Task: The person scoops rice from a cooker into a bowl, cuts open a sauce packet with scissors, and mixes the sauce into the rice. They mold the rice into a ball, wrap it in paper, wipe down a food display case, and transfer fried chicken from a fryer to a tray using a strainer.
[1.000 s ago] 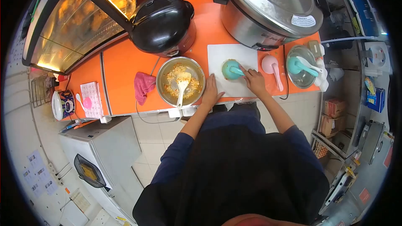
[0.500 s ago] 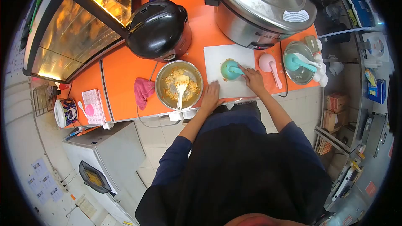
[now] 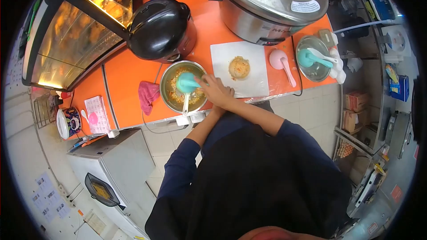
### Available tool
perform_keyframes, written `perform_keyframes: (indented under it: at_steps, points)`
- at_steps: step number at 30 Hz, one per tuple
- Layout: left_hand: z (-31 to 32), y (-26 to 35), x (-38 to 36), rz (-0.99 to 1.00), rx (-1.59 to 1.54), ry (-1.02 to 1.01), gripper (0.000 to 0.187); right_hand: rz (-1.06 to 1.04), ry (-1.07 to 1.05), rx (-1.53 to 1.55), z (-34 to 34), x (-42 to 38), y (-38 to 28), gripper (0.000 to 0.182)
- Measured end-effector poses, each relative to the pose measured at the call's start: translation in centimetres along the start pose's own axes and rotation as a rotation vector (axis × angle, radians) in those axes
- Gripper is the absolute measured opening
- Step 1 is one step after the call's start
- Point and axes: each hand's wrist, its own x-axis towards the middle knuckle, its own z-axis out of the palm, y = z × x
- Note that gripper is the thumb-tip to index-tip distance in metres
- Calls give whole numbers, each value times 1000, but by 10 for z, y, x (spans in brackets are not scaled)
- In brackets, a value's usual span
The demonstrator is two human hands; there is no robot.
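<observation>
My right hand point(image 3: 212, 90) grips the handle of a teal rice scoop point(image 3: 187, 82), its round cup down inside a steel bowl point(image 3: 206, 72). Chopped yellow and orange rice point(image 3: 177, 98) lines that bowl, where a white spatula point(image 3: 186, 104) also leans, partly covered by the scoop. Beneath my crossing right wrist, my left hand point(image 3: 229, 91) rests at the edge of a white paper sheet point(image 3: 253, 86), fingers laid out and mostly hidden. On the sheet sits a rounded mound of rice point(image 3: 239, 67).
A pink scoop point(image 3: 279, 60) lies right of the paper, beside a clear bowl point(image 3: 316, 74) holding another teal scoop. Behind stand a big steel rice cooker point(image 3: 249, 20) and a black-lidded pot point(image 3: 160, 29). A red cloth point(image 3: 148, 97) and lit glass display cabinet point(image 3: 66, 49) are left.
My right hand has lifted the teal scoop off the paper and carried it left into the steel bowl, uncovering the rice mound. My right arm now crosses over my left hand.
</observation>
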Motion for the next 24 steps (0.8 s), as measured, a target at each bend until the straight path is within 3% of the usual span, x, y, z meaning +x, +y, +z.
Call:
perform_keyframes:
  at_steps: [1, 3, 4, 6, 8, 10, 13, 19, 24]
  points:
    - [22, -9, 11, 0, -6, -6, 42, -24, 101, 73, -4, -3, 11, 39]
    - [86, -27, 36, 69, -48, 504, 29, 17, 262, 167, -18, -25, 33, 30]
    - [67, -26, 30, 60, -59, 499, 29, 108, 234, 178, -24, -42, 52, 26]
    - [-3, -33, 17, 262, -117, 81, 22, 217, 102, 180, -22, -81, 102, 18]
    - [-9, -40, 21, 292, -206, 43, 20, 241, -1, 171, -30, -104, 129, 15]
    - [-17, -40, 25, 184, -529, -167, 17, 15, -156, 180, -39, -115, 142, 23]
    - [-14, -43, 31, 151, -572, -139, 18, 91, -293, 306, -33, -114, 164, 32]
    - [-4, -47, 37, 254, -527, -50, 21, 173, -518, 524, -31, -103, 191, 30]
    - [-7, -45, 45, 205, -601, -20, 29, 112, -501, 402, -29, -99, 191, 24]
